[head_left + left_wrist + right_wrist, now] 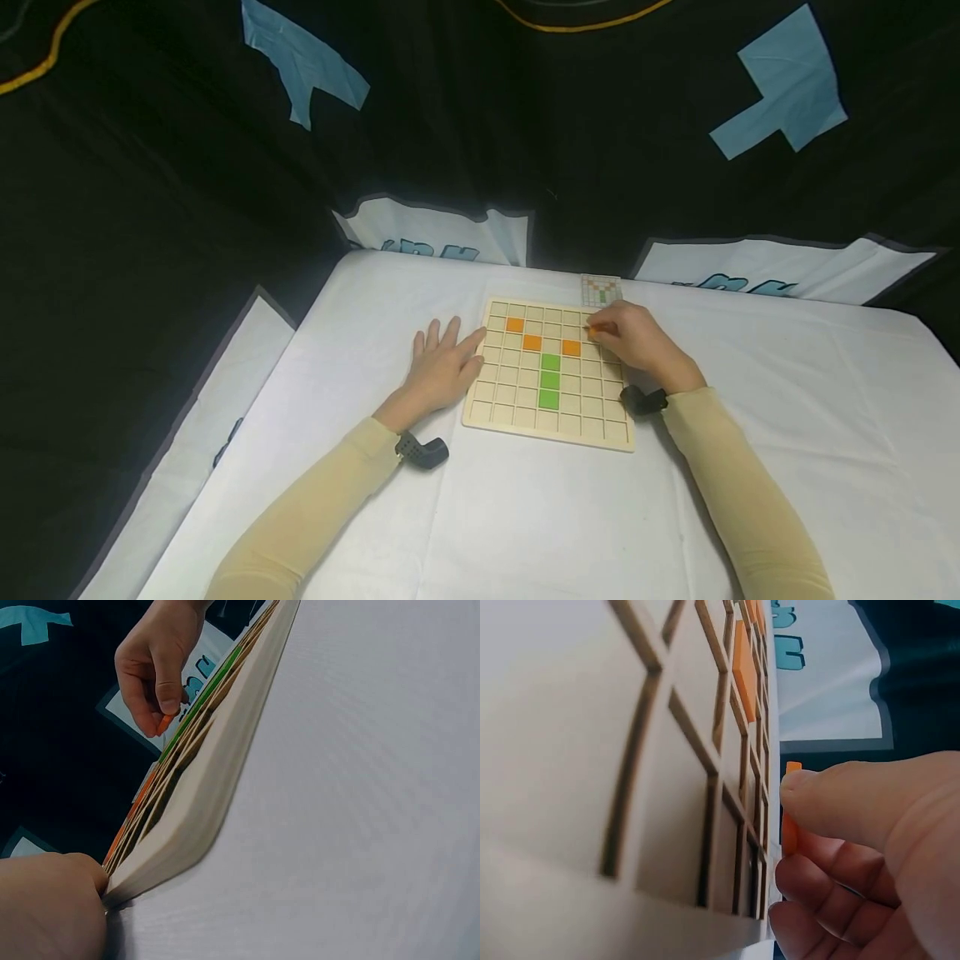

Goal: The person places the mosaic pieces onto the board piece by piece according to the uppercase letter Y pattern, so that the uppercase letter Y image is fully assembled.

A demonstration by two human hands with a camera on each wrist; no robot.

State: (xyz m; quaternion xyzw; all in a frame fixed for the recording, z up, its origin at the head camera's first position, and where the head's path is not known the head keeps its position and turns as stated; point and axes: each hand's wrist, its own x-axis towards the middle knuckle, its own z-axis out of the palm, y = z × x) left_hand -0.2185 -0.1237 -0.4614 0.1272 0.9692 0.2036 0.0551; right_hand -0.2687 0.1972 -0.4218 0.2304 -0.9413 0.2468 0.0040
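A wooden grid board lies flat on the white table. Three orange square tiles and three green square tiles sit in its cells, the green ones in one column. My right hand pinches another orange tile between thumb and fingers, just above the board's far right part. With fingers spread, my left hand rests on the table at the board's left edge, its thumb and index finger touching the rim. The left wrist view shows only part of that hand, by the board's corner.
A small pattern card with coloured squares lies behind the board's far right corner. White cloth covers the table. Black curtain with blue tape patches hangs beyond the far edge. Each wrist wears a dark camera band.
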